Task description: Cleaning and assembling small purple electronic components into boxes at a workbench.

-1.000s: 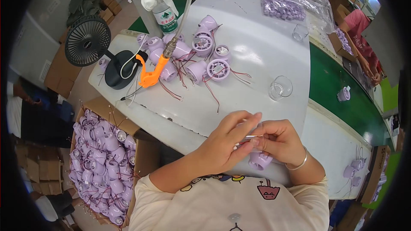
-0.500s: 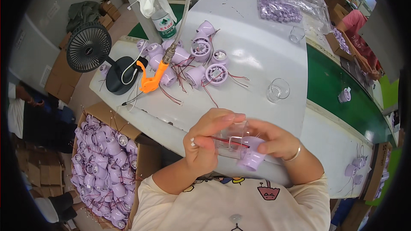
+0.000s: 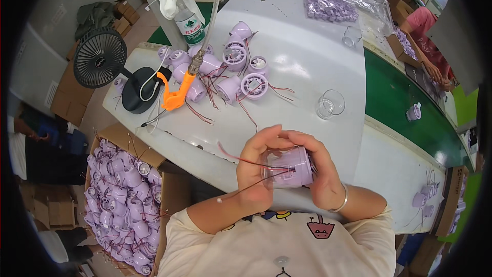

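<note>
A light purple plastic fan housing lies sideways between my two hands in front of my chest, partly inside a clear cup. My left hand is wrapped round the cup at its left end, fingers curving over the top. Against the housing's right end presses my right hand, its fingers bent over the far side. Thin red and black wires trail out leftward past my left hand. Part of the housing's far side is hidden by my fingers.
Several purple housings with wires lie on the white table, near an orange air gun, black fan and bottle. Another clear cup stands to the right. A full carton is at left, a green conveyor at right.
The housing has turned from pointing downward to lying level, in line with the cup. My hands have closed in on its two ends, and the wires now stick out to the left.
</note>
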`<state>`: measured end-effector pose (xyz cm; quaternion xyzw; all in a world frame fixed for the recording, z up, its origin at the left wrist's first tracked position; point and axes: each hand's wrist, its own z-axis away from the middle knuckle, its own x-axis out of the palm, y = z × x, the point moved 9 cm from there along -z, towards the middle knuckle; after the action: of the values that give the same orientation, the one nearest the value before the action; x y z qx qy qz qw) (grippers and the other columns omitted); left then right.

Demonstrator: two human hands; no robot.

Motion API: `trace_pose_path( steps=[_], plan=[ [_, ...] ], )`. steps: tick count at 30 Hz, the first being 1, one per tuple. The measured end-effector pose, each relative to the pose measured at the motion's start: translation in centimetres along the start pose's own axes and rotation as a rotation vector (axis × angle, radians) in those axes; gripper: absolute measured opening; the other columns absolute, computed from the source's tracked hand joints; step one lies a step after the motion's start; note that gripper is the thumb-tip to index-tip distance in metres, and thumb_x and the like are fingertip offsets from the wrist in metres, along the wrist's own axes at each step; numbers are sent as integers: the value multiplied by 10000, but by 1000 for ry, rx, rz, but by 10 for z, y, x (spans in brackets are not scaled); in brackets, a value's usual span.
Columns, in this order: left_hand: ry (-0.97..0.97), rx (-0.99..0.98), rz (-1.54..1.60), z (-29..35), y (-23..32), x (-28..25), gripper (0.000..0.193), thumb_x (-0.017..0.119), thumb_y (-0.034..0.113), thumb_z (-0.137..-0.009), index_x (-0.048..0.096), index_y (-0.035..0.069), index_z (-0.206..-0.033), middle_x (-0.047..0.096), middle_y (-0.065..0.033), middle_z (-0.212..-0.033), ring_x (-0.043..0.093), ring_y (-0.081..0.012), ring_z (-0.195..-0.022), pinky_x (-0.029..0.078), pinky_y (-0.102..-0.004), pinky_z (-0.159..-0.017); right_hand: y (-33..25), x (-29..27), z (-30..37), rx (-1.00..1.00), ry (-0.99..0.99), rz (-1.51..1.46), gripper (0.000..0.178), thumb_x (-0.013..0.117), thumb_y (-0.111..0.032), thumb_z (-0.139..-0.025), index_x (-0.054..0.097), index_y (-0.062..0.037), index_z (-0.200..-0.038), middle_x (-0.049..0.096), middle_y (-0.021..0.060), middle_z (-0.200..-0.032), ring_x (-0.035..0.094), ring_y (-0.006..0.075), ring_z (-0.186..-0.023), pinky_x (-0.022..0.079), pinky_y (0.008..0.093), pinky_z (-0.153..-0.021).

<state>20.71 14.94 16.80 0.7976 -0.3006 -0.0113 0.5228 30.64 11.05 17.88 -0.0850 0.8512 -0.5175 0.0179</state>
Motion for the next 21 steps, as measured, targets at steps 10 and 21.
trace_pose_path(
  steps=[10, 21],
  plan=[
    [88, -15, 157, 12, -12, 9, 933, 361, 796, -792, 397, -37, -1210, 513, -115, -1111, 559, -177, -948, 470, -298, -782, -6, 7, 5, -105, 17, 214, 584, 357, -381, -991, 361, 69, -1364, 337, 249, -1427, 393, 315, -1286, 337, 395, -1037],
    [78, 577, 105, 20, 12, 9, 778, 484, 661, -853, 397, -31, -1199, 492, -180, -1093, 541, -207, -943, 458, -318, -831, -11, 13, 3, -151, -48, 264, 557, 366, -358, -986, 393, 76, -1334, 377, 272, -1385, 392, 381, -1291, 327, 433, -1053]
  ],
)
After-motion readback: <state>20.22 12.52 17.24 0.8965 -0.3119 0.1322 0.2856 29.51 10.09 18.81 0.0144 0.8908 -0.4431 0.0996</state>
